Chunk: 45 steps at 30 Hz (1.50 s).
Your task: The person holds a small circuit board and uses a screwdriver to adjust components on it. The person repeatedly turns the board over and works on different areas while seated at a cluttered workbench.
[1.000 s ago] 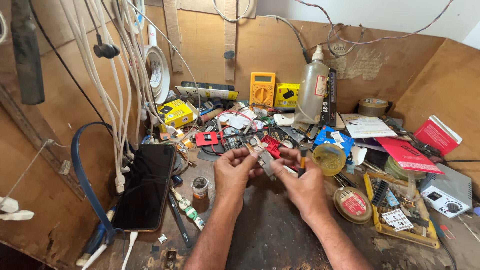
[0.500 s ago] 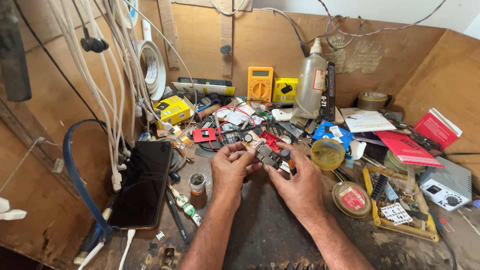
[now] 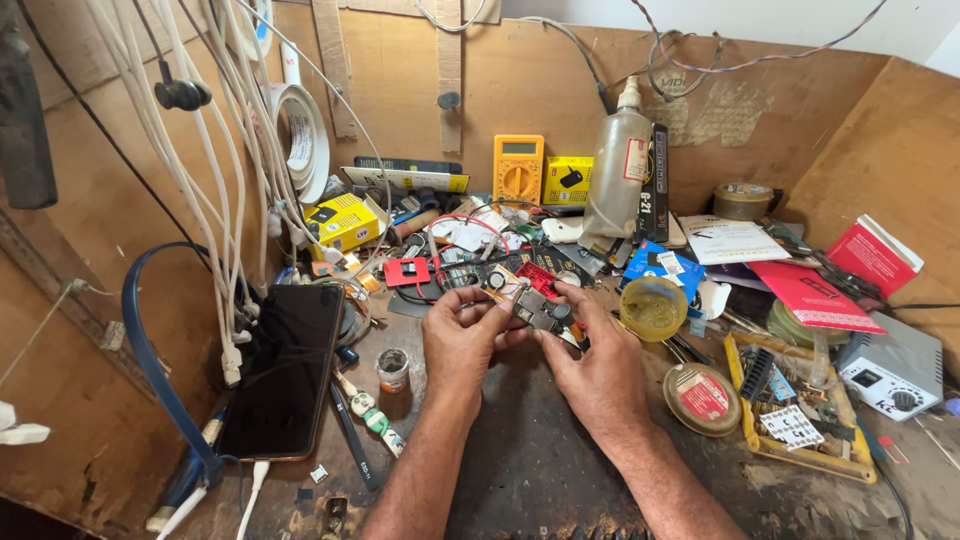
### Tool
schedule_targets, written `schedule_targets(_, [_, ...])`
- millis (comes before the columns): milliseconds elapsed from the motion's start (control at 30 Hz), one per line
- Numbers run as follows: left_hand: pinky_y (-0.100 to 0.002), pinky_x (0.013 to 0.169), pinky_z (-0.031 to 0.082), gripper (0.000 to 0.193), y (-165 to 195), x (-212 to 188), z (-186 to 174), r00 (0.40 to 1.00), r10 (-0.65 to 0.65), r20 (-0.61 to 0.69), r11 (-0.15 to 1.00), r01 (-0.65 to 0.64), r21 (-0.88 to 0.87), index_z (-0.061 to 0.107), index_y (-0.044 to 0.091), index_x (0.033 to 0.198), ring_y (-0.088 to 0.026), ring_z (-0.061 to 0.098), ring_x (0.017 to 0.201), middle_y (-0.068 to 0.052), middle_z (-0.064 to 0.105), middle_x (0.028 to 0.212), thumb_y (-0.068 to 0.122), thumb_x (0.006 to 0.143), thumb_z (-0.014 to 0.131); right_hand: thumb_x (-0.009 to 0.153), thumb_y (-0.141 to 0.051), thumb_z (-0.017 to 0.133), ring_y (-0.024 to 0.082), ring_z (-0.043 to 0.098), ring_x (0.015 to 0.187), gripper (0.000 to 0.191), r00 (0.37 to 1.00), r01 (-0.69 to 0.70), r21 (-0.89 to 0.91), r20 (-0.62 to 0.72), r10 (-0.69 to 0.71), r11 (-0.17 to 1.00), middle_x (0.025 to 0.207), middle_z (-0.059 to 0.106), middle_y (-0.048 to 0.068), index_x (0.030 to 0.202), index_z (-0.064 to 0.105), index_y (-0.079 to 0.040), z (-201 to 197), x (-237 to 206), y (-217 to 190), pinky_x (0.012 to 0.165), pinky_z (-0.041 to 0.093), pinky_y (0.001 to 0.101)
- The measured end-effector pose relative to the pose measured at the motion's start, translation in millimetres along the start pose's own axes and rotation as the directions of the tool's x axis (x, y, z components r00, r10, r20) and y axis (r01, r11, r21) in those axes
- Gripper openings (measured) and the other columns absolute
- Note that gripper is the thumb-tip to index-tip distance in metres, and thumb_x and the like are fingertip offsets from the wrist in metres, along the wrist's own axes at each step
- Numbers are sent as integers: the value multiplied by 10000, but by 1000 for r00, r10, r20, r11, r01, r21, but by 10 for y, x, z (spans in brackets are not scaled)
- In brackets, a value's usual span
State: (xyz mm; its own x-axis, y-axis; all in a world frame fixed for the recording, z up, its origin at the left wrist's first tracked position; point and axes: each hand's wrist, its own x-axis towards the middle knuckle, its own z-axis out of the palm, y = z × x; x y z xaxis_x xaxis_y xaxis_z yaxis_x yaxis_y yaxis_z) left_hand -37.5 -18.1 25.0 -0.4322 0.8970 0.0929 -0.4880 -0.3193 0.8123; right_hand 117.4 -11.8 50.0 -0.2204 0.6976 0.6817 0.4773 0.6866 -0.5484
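Both hands have drawn slightly nearer and left since half a second ago, keeping the small circuit board (image 3: 535, 308) pinched between them above the counter (image 3: 520, 460). Left hand (image 3: 462, 335) grips its left end, right hand (image 3: 590, 360) its right end; inspection seems underway, calling for steady fingertip control beside the yellow tub (image 3: 652, 308).
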Motion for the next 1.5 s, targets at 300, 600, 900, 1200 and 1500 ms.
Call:
schedule_targets(300, [-261, 616, 613, 506, -10, -11, 6, 998, 47, 29, 974, -52, 221, 557, -24, 1323, -150, 724, 715, -114, 746, 872, 80, 859, 731, 836, -38, 758, 278, 703, 1169, 545, 998, -3, -14, 65, 4, 1000, 1219, 741, 133, 1356, 600, -63, -56, 2, -39, 943, 554, 391])
schedule_targets(600, [-271, 593, 631, 409, 2, 14, -1, 996, 72, -50, 990, -65, 129, 568, -100, 1193, -175, 750, 725, -123, 758, 923, 24, 848, 749, 799, -75, 809, 285, 653, 1240, 587, 998, 60, 4, -24, -60, 998, 1300, 685, 161, 1346, 597, -44, -34, 31, 40, 1042, 501, 394])
schedule_targets(900, [-309, 665, 613, 293, 102, -103, 64, 983, 179, -44, 782, -115, 613, 706, 64, 1108, -187, 783, 738, -103, 787, 876, 97, 817, 722, 821, -84, 791, 292, 695, 1087, 436, 991, -91, -103, -112, 79, 990, 1156, 698, 142, 1235, 660, -49, -10, 32, 105, 916, 548, 399])
schedule_targets(1200, [-397, 871, 572, 385, 32, -94, 23, 918, 381, 113, 561, -327, 761, 670, 45, 1090, -273, 720, 994, -128, 715, 1062, 66, 719, 769, 865, -157, 750, 346, 677, 999, 366, 988, -122, -244, -118, 96, 962, 1092, 658, 160, 1175, 656, 13, 15, 17, 138, 821, 529, 451])
schedule_targets(1500, [-327, 763, 598, 445, 95, -95, -19, 972, 206, 110, 636, -219, 740, 691, 71, 1107, -176, 754, 844, -67, 760, 967, 50, 688, 840, 881, -147, 735, 307, 695, 945, 283, 984, -154, -192, -121, 133, 969, 1048, 675, 140, 1127, 683, -18, 20, 16, 122, 796, 540, 427])
